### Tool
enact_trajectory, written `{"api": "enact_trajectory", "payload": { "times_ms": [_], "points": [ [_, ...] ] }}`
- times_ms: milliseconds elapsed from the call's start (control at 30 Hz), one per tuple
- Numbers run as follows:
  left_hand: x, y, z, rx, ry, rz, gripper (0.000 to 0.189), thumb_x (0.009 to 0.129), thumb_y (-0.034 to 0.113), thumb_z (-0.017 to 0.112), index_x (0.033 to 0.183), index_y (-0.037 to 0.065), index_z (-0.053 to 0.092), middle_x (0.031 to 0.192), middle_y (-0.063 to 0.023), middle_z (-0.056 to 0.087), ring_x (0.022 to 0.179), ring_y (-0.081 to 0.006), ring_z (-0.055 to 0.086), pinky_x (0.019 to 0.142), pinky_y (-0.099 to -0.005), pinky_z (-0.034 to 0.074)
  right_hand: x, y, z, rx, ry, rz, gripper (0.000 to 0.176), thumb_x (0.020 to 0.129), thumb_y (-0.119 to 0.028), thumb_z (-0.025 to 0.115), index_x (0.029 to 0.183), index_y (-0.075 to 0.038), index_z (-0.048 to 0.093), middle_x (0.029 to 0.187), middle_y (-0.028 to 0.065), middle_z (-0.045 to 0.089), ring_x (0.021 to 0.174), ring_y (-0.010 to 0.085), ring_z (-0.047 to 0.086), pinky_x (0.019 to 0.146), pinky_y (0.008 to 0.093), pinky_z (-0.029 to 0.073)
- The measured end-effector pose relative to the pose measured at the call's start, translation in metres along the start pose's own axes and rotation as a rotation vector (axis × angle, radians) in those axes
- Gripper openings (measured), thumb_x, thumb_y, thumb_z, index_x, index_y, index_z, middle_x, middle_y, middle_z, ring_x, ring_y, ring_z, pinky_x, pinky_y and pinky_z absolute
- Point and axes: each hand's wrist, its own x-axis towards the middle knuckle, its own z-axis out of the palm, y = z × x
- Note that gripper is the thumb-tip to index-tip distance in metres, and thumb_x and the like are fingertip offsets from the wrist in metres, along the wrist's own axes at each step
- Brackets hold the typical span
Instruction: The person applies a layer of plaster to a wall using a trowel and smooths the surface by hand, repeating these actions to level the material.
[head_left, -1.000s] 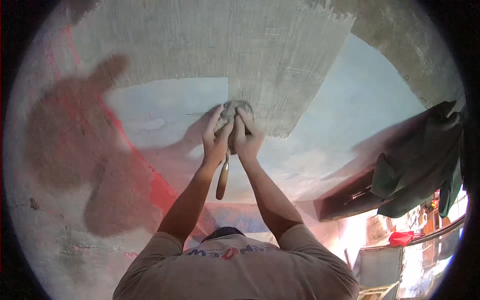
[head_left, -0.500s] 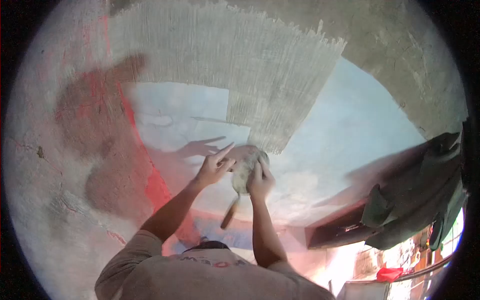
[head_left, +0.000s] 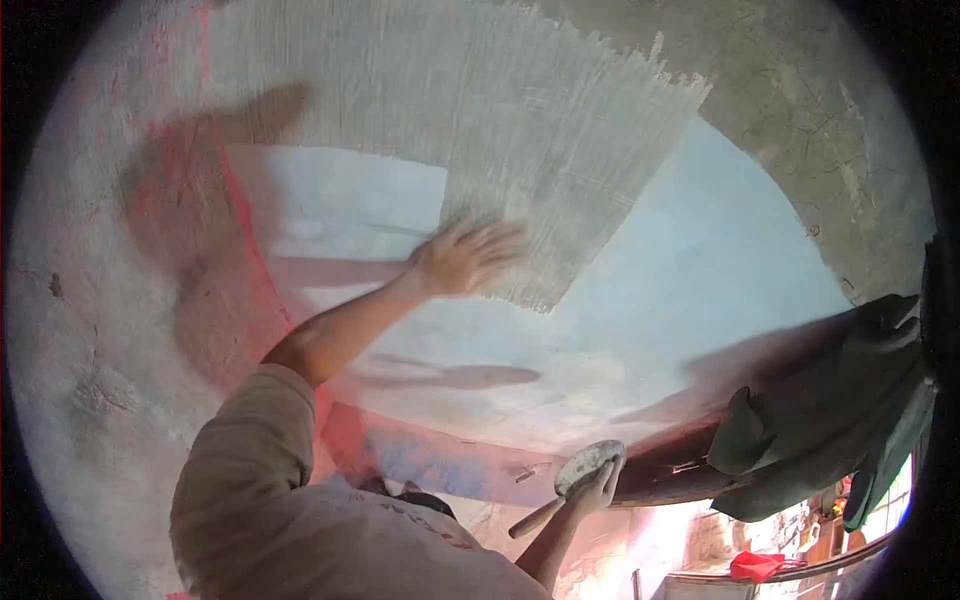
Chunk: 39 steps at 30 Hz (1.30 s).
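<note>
My left hand lies flat on the wall with its fingers spread, at the lower edge of a patch of grey, combed plaster. It holds nothing. Lower down, my right hand grips a small round trowel with a wooden handle that points down and left. Grey plaster sits on the trowel's blade. The trowel is held away from the wall, near a dark ledge. The pale blue painted wall spreads below and to the right of the plaster patch.
A dark green cloth hangs at the right over a dark ledge. A red painted stripe runs down the wall at the left. Bare grey concrete fills the upper right. A red object lies at the bottom right.
Both hands were together on the trowel at the wall. Now the right hand has dropped down and right with the trowel, and the left hand has moved up and spread flat on the plaster edge.
</note>
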Motion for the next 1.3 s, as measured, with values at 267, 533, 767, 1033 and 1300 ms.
{"api": "enact_trajectory", "payload": {
  "times_ms": [267,533,767,1033,1300],
  "points": [
    [0.139,-0.089,-0.095,0.145,0.189,0.077,0.069,0.095,0.055,0.059,0.160,0.038,0.043,0.174,0.0011,0.029,0.156,-0.0246,0.032,0.127,-0.0603,0.014,0.008,-0.005,-0.057,-0.133,0.033,0.057,0.044,0.108,-0.019,0.057,0.146,0.004,0.058,0.150,0.0152,0.058,0.133,0.0262,0.055,0.115,0.0376,0.042],
    [-0.004,0.019,0.009,-0.007,0.011,0.014,0.066,0.099,0.054,0.056,0.162,0.037,0.041,0.172,-0.0012,0.033,0.156,-0.0305,0.030,0.124,-0.0597,0.021,0.003,0.002,-0.020,-0.014,0.013,0.066,0.046,0.108,-0.019,0.059,0.146,0.006,0.057,0.150,0.0165,0.058,0.132,0.0252,0.057,0.112,0.0359,0.044],
    [-0.078,0.087,-0.036,-0.797,-0.515,-0.115,0.033,0.099,0.037,0.066,0.125,0.019,0.074,0.138,-0.0116,0.063,0.133,-0.0283,0.056,0.109,-0.0474,0.043,-0.015,0.007,-0.014,0.214,-0.117,0.154,0.045,0.107,-0.009,0.056,0.148,0.009,0.052,0.149,0.0162,0.058,0.130,0.0238,0.058,0.111,0.0350,0.046],
    [-0.123,0.146,-0.091,-1.497,-0.505,-1.140,0.039,0.105,0.041,0.060,0.096,0.006,0.075,0.073,-0.0049,0.065,0.066,-0.0129,0.057,0.064,-0.0323,0.046,-0.050,-0.023,0.050,0.490,-0.377,0.343,0.060,0.099,0.003,0.062,0.157,0.002,0.044,0.156,0.0139,0.050,0.135,0.0242,0.055,0.112,0.0371,0.046],
    [-0.082,0.156,-0.145,-1.851,-0.192,-1.064,0.065,0.107,0.011,0.058,0.164,0.003,0.029,0.156,-0.0132,0.048,0.137,-0.0173,0.050,0.116,-0.0333,0.040,-0.105,-0.080,0.161,0.346,-0.751,0.135,0.062,0.098,0.006,0.063,0.156,0.003,0.044,0.145,0.0172,0.060,0.127,0.0196,0.060,0.106,0.0313,0.050]
  ]
}}
